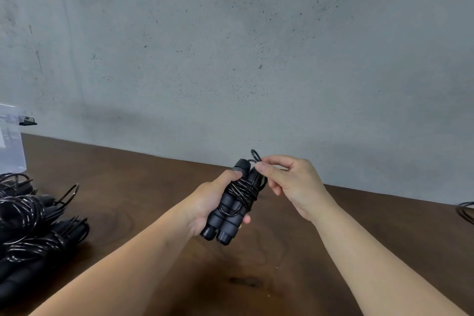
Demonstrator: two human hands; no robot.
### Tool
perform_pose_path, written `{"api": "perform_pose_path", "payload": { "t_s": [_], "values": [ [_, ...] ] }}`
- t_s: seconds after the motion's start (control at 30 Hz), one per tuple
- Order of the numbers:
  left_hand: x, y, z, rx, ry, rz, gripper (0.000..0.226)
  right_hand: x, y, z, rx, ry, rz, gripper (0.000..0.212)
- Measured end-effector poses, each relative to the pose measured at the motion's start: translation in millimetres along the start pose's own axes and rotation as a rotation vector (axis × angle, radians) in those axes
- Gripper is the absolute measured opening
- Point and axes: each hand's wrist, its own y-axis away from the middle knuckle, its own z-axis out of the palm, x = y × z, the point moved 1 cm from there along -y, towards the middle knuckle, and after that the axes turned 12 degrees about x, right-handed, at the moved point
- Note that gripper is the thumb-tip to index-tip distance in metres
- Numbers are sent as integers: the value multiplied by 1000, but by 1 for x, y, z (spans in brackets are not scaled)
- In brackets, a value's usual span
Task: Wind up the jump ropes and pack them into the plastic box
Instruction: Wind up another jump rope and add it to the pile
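Black jump rope (232, 206) with glossy black cord, dark brown wood-grain table (143, 187), speckled grey concrete wall (230, 46), clear plastic box (11, 146)

From my seat I see the jump rope handles (225, 209) in what looks like matt, soft black foam with smooth hard plastic end caps, while the cord (243, 194) wrapped round them is a thin, glossy black plastic-coated line that catches the light. The wound ropes (33, 228) heaped at the left show the same shiny cord over dull foam grips, and the plastic box (11, 146) behind them is clear, smooth plastic. I read the table (154, 187) as dark brown wood with a low satin sheen and visible grain, and the wall (230, 46) as rough, matt grey concrete pitted with small holes.
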Motion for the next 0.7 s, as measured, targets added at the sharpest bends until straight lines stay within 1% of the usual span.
{"api": "perform_pose_path", "payload": {
  "t_s": [0.07, 0.1, 0.23, 0.27, 0.37, 0.53, 0.7],
  "values": [
    [2, -2, -4, -9, 31, -11, 48, 2, 0, -2, 60, -90, 32, 26],
    [3, -3, -6, -11, 44, -14, 49, 3, -1, -3, 87, -112, 39, 24],
    [3, -5, -10, -3, 59, -14, 48, 7, 3, -6, 134, 1, -21, 4],
    [3, -6, -10, -1, 59, -7, 48, 6, 4, -7, 130, 49, -33, 4],
    [1, -7, -11, -1, 68, 24, 49, 2, 4, -6, 93, 205, -28, 10],
    [1, -5, -10, 3, 48, 73, 49, 0, 1, -7, 58, 360, 23, 13],
    [3, -2, -9, 4, 6, 103, 50, -6, 3, -7, -16, 465, 11, 12]
  ]
}}
